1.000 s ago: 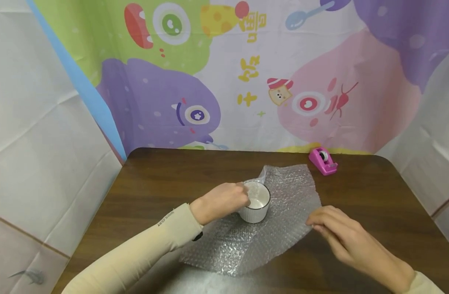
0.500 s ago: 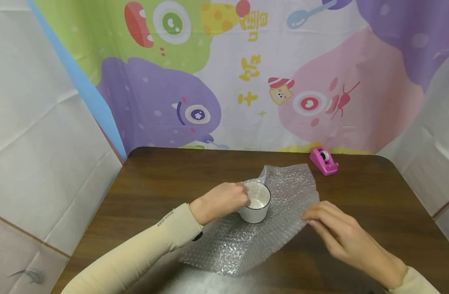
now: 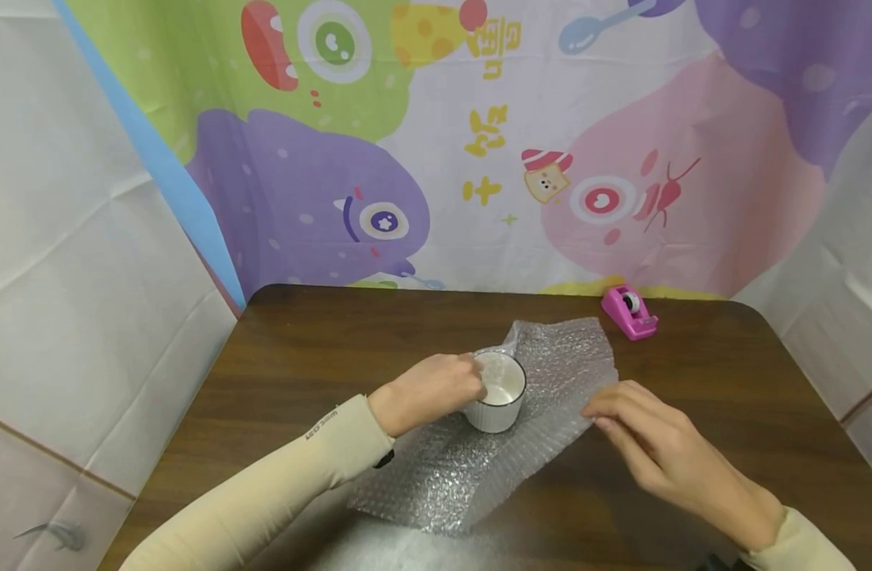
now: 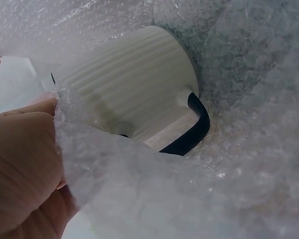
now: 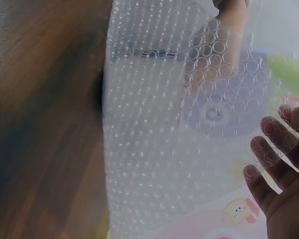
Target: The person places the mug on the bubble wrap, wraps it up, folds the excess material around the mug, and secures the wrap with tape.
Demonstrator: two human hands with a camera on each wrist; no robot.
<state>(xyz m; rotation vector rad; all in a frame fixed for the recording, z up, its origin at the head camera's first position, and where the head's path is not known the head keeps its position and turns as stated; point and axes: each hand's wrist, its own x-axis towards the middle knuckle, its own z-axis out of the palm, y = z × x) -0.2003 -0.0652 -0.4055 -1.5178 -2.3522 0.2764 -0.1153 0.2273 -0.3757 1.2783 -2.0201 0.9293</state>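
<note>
A white ribbed mug [image 3: 494,416] with a dark rim stands on a sheet of bubble wrap [image 3: 560,357] in the head view. Its dark handle [image 4: 197,129] shows in the left wrist view, partly covered by a raised flap of the wrap. At the rim my left hand [image 3: 432,388] pinches that flap against the mug; its fingertips are hidden inside. My right hand [image 3: 657,440] holds the sheet's right edge between thumb and fingers, lifted off the table. Through the clear wrap, the right wrist view shows several of its fingers [image 5: 269,154] spread out.
A pink tape dispenser [image 3: 630,313] with a roll of tape sits near the back right of the brown wooden table [image 3: 321,333]. Behind the table hangs a cartoon-printed cloth [image 3: 471,238]. Pale panels [image 3: 71,238] stand at both sides.
My right hand has moved a little left and up, toward the mug, folding the wrap's right edge further inward. My left hand and the mug have stayed in place.
</note>
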